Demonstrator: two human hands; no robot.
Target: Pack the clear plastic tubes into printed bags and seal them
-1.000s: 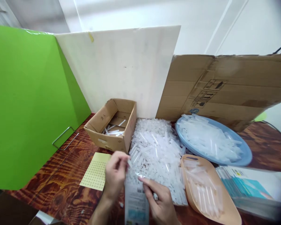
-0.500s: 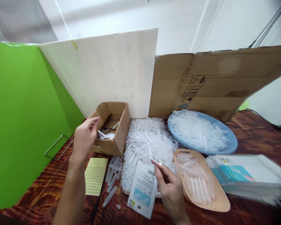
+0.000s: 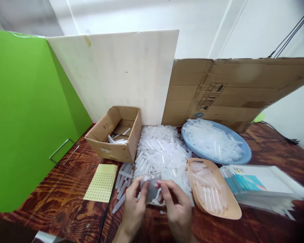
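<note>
Both hands [image 3: 135, 204] [image 3: 177, 204] at bag [image 3: 154, 190], bare tabletop [image 3: 154, 231] before edge of plastic pile [image 3: 164, 150]

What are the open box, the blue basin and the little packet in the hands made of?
Open box: matt brown cardboard, judging by dull tan walls and thin edges. Blue basin: probably plastic, its smooth rim being evenly coloured. Little packet: apparently thin plastic film, as it looks translucent with slight sheen.
</note>
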